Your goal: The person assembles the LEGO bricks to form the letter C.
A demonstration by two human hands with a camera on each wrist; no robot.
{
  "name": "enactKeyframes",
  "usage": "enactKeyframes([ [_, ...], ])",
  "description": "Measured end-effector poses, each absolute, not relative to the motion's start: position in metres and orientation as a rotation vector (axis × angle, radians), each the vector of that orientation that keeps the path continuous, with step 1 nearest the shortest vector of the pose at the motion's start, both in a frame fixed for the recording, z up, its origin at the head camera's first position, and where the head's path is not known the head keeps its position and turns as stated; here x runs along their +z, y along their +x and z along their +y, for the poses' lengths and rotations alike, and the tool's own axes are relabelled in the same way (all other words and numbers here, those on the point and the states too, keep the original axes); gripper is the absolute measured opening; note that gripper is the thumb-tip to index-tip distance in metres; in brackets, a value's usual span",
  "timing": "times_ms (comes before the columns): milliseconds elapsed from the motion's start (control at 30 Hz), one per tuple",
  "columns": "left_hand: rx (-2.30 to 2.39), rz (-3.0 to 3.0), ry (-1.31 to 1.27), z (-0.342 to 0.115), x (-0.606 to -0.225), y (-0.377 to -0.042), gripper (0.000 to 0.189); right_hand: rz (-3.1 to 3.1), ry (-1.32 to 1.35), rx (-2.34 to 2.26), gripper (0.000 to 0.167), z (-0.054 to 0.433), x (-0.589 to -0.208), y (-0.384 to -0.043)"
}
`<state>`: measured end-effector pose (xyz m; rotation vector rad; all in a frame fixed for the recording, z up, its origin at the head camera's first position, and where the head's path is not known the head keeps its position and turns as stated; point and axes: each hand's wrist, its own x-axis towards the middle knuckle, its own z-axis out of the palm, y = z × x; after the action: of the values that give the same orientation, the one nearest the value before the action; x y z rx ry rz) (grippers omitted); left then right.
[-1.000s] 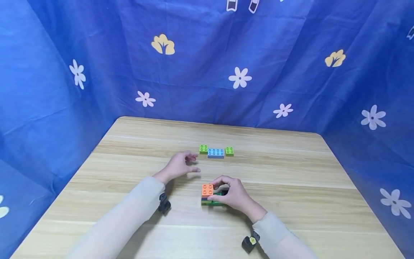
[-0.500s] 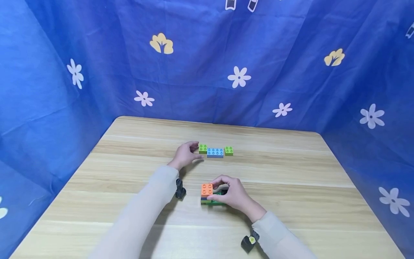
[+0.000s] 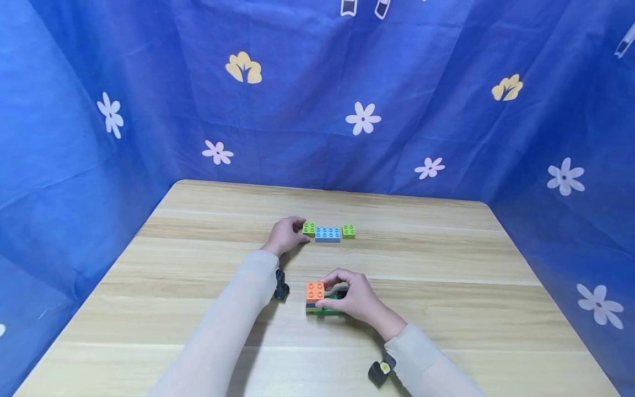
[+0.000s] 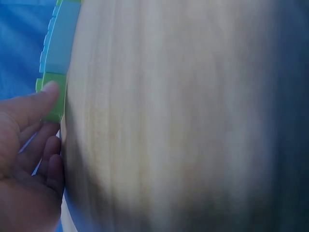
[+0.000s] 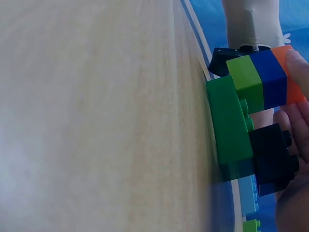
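My left hand [image 3: 285, 235] pinches a light green brick [image 3: 308, 229] at the back of the table, with the thumb on its near face in the left wrist view. A longer blue brick [image 3: 327, 234] sits right beside that one. Closer in, my right hand [image 3: 359, 300] holds an orange brick [image 3: 315, 290] between thumb and fingers. In the right wrist view this orange brick tops a dark blue brick [image 5: 268, 77] and a light green brick [image 5: 245, 82], stacked on one end of a long green brick [image 5: 229, 125]. A black brick [image 5: 273, 157] stands on its other end.
Another light green brick [image 3: 349, 231] lies just right of the blue one. The wooden table [image 3: 446, 309] ends at a patterned blue cloth [image 3: 292, 154] behind and at both sides. Each wrist carries a small black camera.
My left hand has moved forward and right to the left light green brick, and its thumb and fingers have come together on it. The right hand keeps its hold on the orange brick.
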<state>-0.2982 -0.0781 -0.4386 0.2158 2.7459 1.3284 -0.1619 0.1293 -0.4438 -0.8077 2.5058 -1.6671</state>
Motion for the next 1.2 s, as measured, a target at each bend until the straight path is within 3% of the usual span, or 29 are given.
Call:
enactKeyframes([
  [500, 1.393, 2.730, 0.328, -0.098, -0.445, -0.287, 0.036, 2.483, -0.733, -1.662, 0.033, 0.127, -0.443, -0.161],
  [867, 1.578, 2.652, 0.409, -0.114, -0.439, -0.253, 0.035, 2.520, -0.743, -1.623, 0.031, 0.124, -0.410, -0.147],
  [1200, 1.644, 2.531, 0.593, -0.112, -0.424, -0.210, 0.038, 2.499, -0.778, -1.645, 0.035, 0.129, -0.443, -0.162],
])
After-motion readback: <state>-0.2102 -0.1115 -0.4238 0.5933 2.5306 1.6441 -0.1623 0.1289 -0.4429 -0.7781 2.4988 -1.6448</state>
